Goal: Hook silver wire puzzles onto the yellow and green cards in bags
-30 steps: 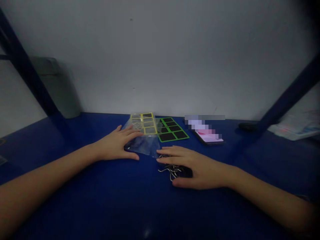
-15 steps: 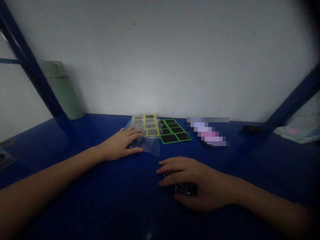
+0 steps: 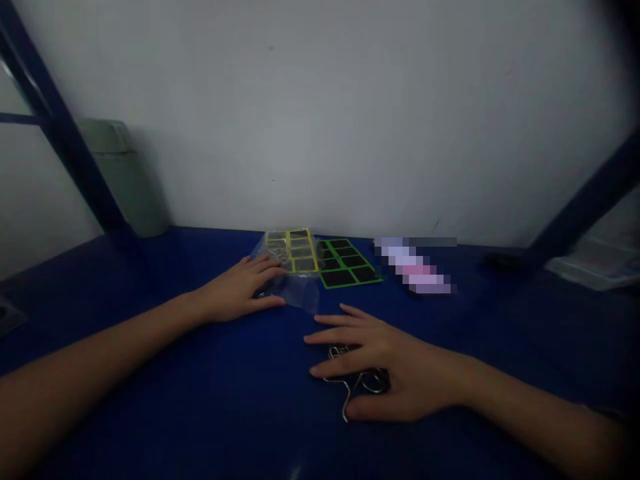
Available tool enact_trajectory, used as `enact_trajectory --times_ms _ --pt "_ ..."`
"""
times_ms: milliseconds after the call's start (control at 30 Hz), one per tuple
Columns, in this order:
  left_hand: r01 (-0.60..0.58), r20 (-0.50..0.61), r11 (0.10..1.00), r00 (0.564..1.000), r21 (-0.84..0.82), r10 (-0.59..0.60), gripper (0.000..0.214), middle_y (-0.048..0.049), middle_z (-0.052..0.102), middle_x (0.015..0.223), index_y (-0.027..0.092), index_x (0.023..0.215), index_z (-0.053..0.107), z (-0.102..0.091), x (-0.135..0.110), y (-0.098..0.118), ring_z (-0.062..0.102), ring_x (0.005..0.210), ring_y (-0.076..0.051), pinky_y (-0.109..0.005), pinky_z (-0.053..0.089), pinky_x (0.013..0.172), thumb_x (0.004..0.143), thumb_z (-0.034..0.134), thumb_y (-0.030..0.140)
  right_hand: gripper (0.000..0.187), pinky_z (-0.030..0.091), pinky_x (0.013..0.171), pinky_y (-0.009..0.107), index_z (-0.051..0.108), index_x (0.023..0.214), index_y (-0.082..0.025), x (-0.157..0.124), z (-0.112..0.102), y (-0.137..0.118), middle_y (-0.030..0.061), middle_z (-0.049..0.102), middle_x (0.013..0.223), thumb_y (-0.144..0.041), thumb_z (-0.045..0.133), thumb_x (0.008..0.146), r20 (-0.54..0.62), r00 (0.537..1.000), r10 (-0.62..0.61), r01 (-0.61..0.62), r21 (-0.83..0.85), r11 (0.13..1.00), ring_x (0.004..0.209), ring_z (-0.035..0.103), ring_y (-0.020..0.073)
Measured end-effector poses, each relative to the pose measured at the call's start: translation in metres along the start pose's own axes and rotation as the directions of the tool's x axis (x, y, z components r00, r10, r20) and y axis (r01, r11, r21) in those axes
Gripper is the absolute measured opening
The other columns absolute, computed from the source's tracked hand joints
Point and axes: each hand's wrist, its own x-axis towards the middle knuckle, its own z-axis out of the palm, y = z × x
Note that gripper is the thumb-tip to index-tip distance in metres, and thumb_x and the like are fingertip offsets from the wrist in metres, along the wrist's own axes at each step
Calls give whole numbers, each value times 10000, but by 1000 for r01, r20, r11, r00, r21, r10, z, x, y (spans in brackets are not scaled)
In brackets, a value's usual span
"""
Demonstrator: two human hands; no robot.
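Observation:
My left hand (image 3: 239,291) lies flat with fingers stretched on a clear plastic bag (image 3: 295,293) in the middle of the blue table (image 3: 165,400). Under the bag's far end sits a yellow-framed sheet of dark rectangles (image 3: 295,252). My right hand (image 3: 385,363) rests palm down with fingers spread over a tangle of thin metal wire pieces (image 3: 350,383), which stick out under the fingers and thumb. It presses on them without gripping.
A green-framed sheet of dark rectangles (image 3: 347,262) lies beside the yellow one. A phone (image 3: 417,270) lies to its right. A pale green container (image 3: 125,180) stands at the back left by a slanted blue frame bar (image 3: 60,127). Papers (image 3: 597,263) lie far right.
My right hand dragged the wire pieces toward me, away from the bag, and then spread its fingers. My left hand stayed on the bag.

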Motion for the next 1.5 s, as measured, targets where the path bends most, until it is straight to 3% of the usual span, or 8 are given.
enact_trajectory --times_ms 267,467,567,667,800,1033,1300,1500 --pt "-8 9 1000 1000 4 8 515 -67 325 1341 253 1246 337 3 0 -4 267 1230 -243 -432 202 985 830 322 555 410 60 1038 440 565 1069 -291 2 -13 11 -27 429 1288 -366 642 674 130 991 12 -37 190 981 1260 221 196" --pt "2 22 1000 1000 -2 -2 520 -64 316 1346 257 1250 328 2 0 -3 264 1232 -246 -439 193 986 828 315 561 408 69 1030 481 563 1067 -309 -5 -23 14 -21 395 1310 -365 646 672 234 972 12 -75 260 963 1269 187 223" --pt "-5 19 1000 1000 3 5 518 -69 324 1341 246 1247 332 1 0 -2 266 1230 -243 -428 193 988 832 311 556 406 164 1029 442 567 1067 -294 -7 -19 19 -9 471 1253 -332 653 672 125 992 14 -53 320 946 1233 288 205" --pt "-12 26 1000 1000 4 12 534 -74 315 1346 242 1258 312 -1 -2 -3 267 1233 -239 -403 217 985 831 305 562 372 351 949 376 534 1111 -277 -7 -12 26 8 536 1188 -298 584 744 -109 988 111 -66 350 934 1115 457 166" --pt "-49 22 998 999 39 48 603 -104 343 1325 211 1264 309 -5 -4 -3 321 1208 -235 -349 254 978 801 326 597 328 408 898 374 545 1101 -254 -5 -5 36 28 593 1101 -271 541 773 -359 926 115 -81 107 991 1032 522 163" --pt "-51 -9 989 999 141 53 581 -124 409 1275 197 1252 330 -4 -4 -1 403 1149 -265 -373 320 931 822 279 585 226 454 826 354 584 1005 -217 7 3 49 37 635 979 -242 479 807 -488 870 67 -125 -87 988 934 559 150" --pt "2 -28 988 1000 157 2 487 -126 450 1230 192 1256 306 -3 -7 0 486 1071 -246 -343 429 819 886 192 487 310 364 919 398 555 1076 -150 34 0 64 88 562 1105 -254 451 803 -478 865 155 -371 -399 839 1065 467 206" --pt "26 -67 996 998 90 -20 437 -106 479 1208 168 1247 313 -6 -9 1 508 1044 -222 -328 430 828 910 177 410 249 438 787 334 600 990 -207 65 -15 76 45 639 944 -204 455 787 -387 904 183 -360 -453 816 873 575 189"
